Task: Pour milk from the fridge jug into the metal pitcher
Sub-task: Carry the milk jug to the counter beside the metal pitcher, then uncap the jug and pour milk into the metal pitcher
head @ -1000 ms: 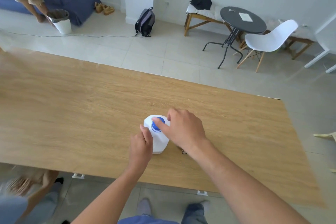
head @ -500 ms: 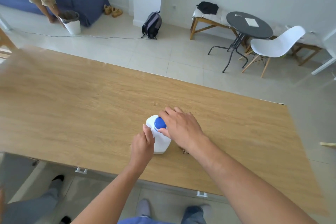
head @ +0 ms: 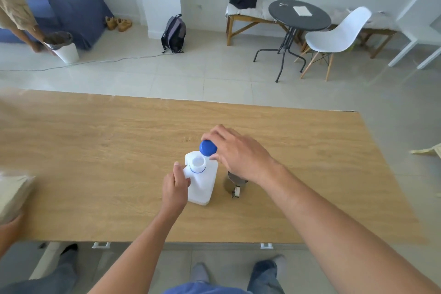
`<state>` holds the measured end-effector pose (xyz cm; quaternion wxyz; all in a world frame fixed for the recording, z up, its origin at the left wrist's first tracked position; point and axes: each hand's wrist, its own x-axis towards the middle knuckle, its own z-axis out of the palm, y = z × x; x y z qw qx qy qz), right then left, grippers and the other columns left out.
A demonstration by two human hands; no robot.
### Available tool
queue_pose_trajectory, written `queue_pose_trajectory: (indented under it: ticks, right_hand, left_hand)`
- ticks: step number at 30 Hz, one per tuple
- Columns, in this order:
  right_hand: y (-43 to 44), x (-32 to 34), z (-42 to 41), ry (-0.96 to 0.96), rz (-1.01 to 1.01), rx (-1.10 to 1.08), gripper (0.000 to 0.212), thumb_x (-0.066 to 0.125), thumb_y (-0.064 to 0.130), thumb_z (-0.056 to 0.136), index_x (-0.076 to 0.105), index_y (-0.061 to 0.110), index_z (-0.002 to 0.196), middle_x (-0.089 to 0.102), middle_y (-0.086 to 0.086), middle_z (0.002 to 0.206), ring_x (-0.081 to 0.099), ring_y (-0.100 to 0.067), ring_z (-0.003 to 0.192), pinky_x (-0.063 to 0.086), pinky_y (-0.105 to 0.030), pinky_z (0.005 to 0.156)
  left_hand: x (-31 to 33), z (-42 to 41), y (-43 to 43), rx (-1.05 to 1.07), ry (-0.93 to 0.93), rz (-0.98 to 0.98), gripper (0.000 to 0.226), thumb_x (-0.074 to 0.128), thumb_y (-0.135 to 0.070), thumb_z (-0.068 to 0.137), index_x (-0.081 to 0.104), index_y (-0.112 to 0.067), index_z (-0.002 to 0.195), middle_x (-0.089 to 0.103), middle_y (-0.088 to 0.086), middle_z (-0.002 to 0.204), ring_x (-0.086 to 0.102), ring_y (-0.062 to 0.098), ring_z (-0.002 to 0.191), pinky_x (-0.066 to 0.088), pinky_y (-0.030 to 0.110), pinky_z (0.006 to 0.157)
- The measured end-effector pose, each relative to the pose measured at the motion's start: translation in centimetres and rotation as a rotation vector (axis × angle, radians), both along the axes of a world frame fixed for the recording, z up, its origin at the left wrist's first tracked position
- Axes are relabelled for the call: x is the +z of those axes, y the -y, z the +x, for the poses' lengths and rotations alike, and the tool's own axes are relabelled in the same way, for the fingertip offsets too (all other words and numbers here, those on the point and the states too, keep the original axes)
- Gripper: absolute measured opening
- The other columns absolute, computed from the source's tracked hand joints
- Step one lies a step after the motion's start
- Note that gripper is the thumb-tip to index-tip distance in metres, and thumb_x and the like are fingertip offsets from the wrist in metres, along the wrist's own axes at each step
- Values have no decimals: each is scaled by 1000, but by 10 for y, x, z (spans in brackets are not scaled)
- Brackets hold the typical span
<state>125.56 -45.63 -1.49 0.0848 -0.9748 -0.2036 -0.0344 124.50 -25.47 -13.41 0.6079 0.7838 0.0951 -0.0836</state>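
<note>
- While the white milk jug (head: 202, 182) stands upright on the wooden table (head: 95, 150), its mouth is uncovered, with a blue ring round the neck.
- Left hand (head: 175, 187) is wrapped closed round the jug's handle on its left side.
- Right hand (head: 235, 151) pinches the blue cap (head: 208, 148) in its fingertips, just above and behind the opening, clear of the neck.
- Metal pitcher (head: 235, 182) sits just right of the jug, mostly hidden under the right wrist.
</note>
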Motion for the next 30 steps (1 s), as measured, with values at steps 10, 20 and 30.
queue_pose_trajectory:
  ticks: [10, 20, 30]
  right_hand:
    - [100, -132, -51, -454, 256, -946, 31, 68, 37, 102, 58, 17, 124, 52, -6, 130, 65, -27, 95, 59, -45, 84]
    - [92, -201, -106, -599, 157, -1059, 45, 73, 48, 104, 59, 17, 134, 60, -1, 129, 63, -20, 98, 55, -38, 80]
    - [73, -193, -98, -545, 680, -1111, 47, 53, 33, 114, 46, 14, 156, 54, -4, 151, 69, -17, 102, 57, -31, 81]
  left_hand:
    - [-8, 5, -1, -18, 24, 11, 49, 28, -40, 115, 26, -12, 74, 29, 4, 68, 28, 17, 60, 26, 37, 62]
    - [-12, 7, -2, -25, 35, 24, 56, 27, -41, 113, 29, 0, 76, 32, 8, 71, 31, 19, 64, 34, 26, 56]
    - [-3, 3, 1, -52, 51, 25, 50, 24, -36, 118, 32, -17, 72, 30, 5, 68, 28, 16, 61, 27, 34, 58]
